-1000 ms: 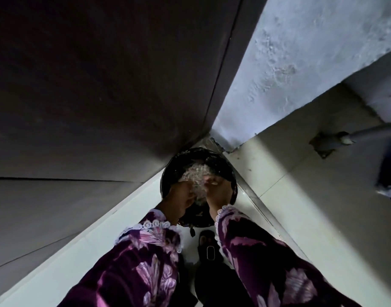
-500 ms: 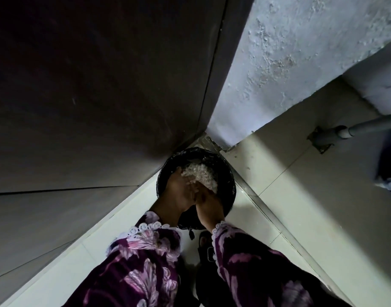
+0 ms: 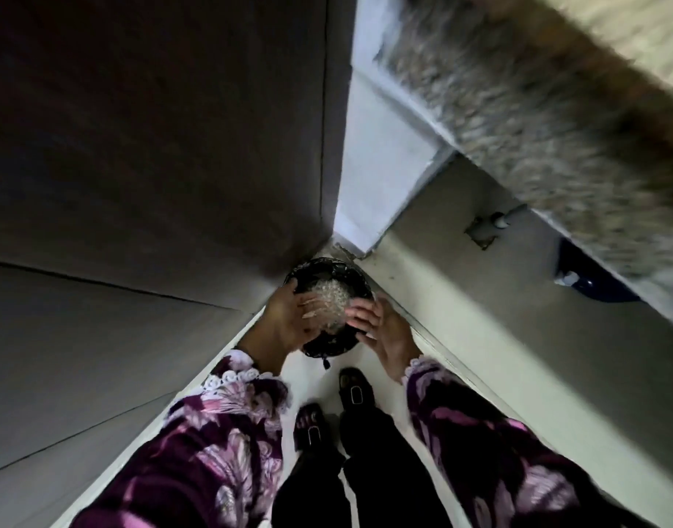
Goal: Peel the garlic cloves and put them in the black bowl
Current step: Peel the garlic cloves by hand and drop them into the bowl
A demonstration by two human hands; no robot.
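Black and round, the bowl [image 3: 329,346] sits on the pale floor [image 3: 319,379] in the middle of the frame, pushed into the corner under a dark cabinet wall [image 3: 156,146]. Inside it lies a pale, papery heap [image 3: 329,301]; whether this is garlic cloves or only skins, I cannot tell.

Only the head view is given. The left hand [image 3: 289,318] rests over the left rim of the bowl with the fingers spread and mostly straight, touching the heap. The right hand [image 3: 377,325] is at the right rim, its fingers loosely bent, and I see nothing held in it.

Half a second ago both hands were close together, deep in the heap, almost touching each other. Now they have come apart to the two sides of the bowl, and the camera has lifted, so two black shoes [image 3: 354,390] and a speckled stone edge [image 3: 537,108] in the upper right appear. I judge that the person has finished working in the heap, and perhaps prepares to take the bowl by its sides.
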